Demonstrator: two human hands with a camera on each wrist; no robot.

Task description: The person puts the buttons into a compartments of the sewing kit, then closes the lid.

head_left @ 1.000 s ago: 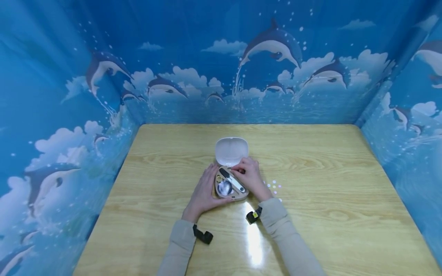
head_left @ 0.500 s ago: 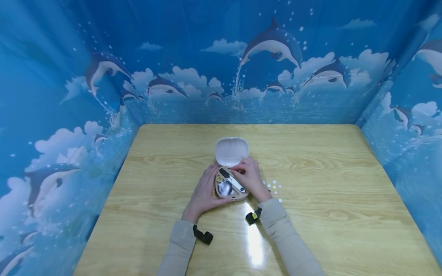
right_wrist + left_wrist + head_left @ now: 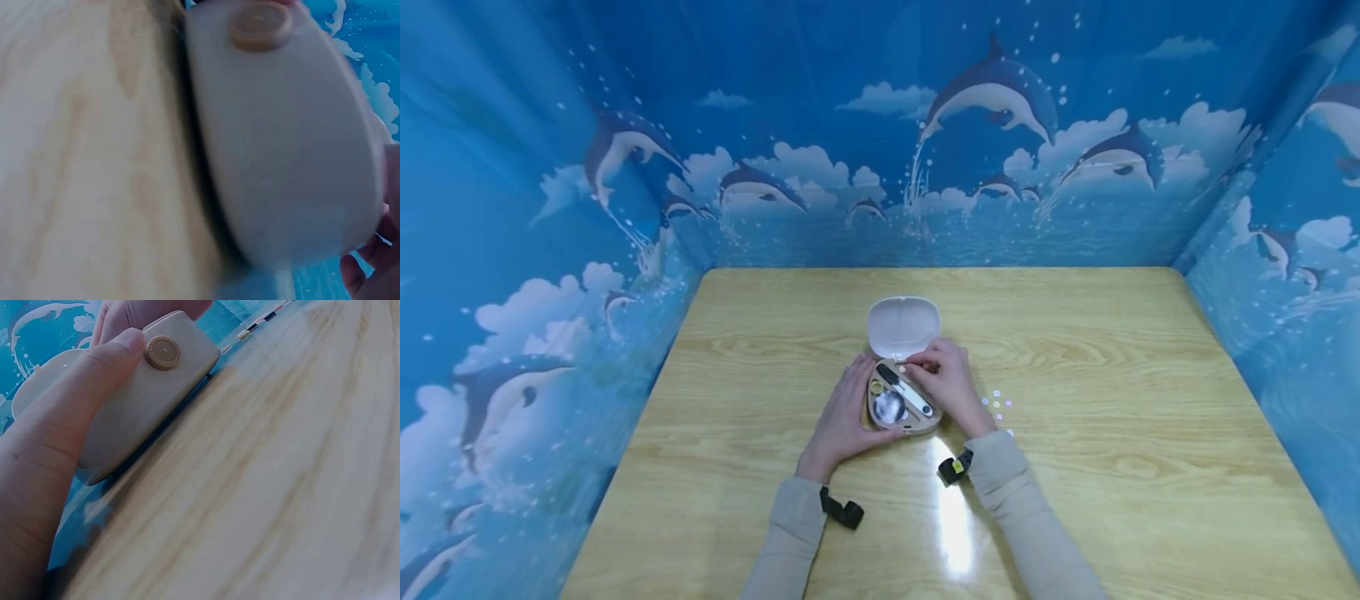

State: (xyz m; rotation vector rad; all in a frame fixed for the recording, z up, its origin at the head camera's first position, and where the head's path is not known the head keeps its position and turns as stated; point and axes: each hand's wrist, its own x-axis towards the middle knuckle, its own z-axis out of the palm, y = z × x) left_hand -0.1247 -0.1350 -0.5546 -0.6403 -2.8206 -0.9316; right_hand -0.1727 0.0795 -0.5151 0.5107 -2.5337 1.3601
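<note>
An opened beige case [image 3: 931,427] lies at the middle of the table, its white lid [image 3: 904,327] tipped back. Inside are a slim black-and-white tool [image 3: 916,398], a round silvery piece [image 3: 889,407] and a small gold ring-like piece [image 3: 877,387]. My left hand [image 3: 848,415] holds the case, fingers along its left side and thumb at the front, near a round tan catch [image 3: 164,352]. My right hand [image 3: 950,382] is over the back right corner, thumb and forefinger together. A small pale disc [image 3: 902,368] shows by its fingertips; I cannot tell whether they pinch anything.
Several small pale buttons [image 3: 997,404] lie scattered on the wooden table [image 3: 1112,433], just right of my right wrist. Blue dolphin-print curtains [image 3: 880,125] stand behind and on both sides. Black wrist cameras are strapped on both arms.
My right hand's fingertips have shifted slightly back and right, uncovering the small pale disc in the case. My left hand and the case have stayed in place.
</note>
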